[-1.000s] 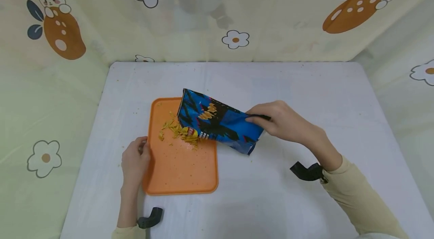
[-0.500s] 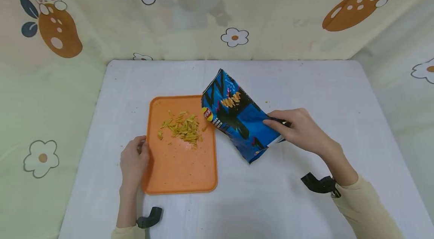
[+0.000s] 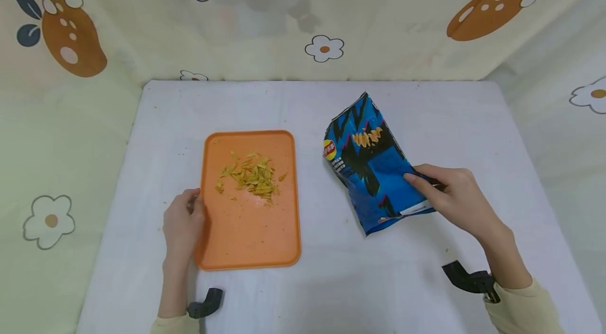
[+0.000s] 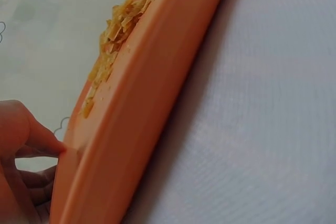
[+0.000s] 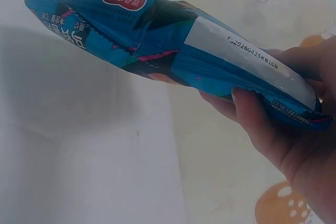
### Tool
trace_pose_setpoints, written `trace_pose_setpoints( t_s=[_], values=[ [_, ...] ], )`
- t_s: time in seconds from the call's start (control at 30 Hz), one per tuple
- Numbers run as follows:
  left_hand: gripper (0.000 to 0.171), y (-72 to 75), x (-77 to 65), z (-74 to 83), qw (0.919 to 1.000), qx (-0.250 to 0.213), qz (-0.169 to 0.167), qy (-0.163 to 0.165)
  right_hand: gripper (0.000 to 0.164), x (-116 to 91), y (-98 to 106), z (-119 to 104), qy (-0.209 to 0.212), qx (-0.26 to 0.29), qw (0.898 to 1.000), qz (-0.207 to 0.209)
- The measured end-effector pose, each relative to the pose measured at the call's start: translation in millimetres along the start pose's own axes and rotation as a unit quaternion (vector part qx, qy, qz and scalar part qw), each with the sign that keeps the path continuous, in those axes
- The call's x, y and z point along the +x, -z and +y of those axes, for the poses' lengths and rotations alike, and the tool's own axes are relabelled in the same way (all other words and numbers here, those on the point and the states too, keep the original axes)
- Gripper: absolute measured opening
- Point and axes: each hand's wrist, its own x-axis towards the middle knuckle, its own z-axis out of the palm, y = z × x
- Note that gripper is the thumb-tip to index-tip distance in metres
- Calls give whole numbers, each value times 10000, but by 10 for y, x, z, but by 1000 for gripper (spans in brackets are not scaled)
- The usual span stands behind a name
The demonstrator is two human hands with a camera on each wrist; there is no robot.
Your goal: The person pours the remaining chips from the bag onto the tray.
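My right hand [image 3: 452,197] grips one end of a blue and black chip bag [image 3: 379,171], holding it over the table to the right of the tray. In the right wrist view the chip bag [image 5: 157,51] is seen from its side, with thumb and fingers around its end. My left hand [image 3: 183,223] pinches the left rim of an orange tray [image 3: 251,239]. From the left wrist, thumb and finger show at the edge of the tray [image 4: 121,145]. A pile of broken yellow chips [image 3: 255,176] lies on the tray's upper half.
A white table [image 3: 331,292] carries the tray, with small crumbs scattered over it. Pale curtains [image 3: 265,13] printed with flowers, rabbits and carrots hang along the back and sides. Each wrist wears a black camera mount [image 3: 468,277].
My right hand has drawn the chip bag off the tray to the right and turned its far end upward, uncovering the chip pile. The left hand stays at the tray's rim.
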Motion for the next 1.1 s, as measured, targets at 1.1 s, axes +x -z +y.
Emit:
trace_pose_setpoints(
  t_s=[1.1],
  values=[
    [29, -8, 6, -12, 10000, 34, 8, -51, 26, -473, 251, 495, -1315, -830, 9862, 559]
  ],
)
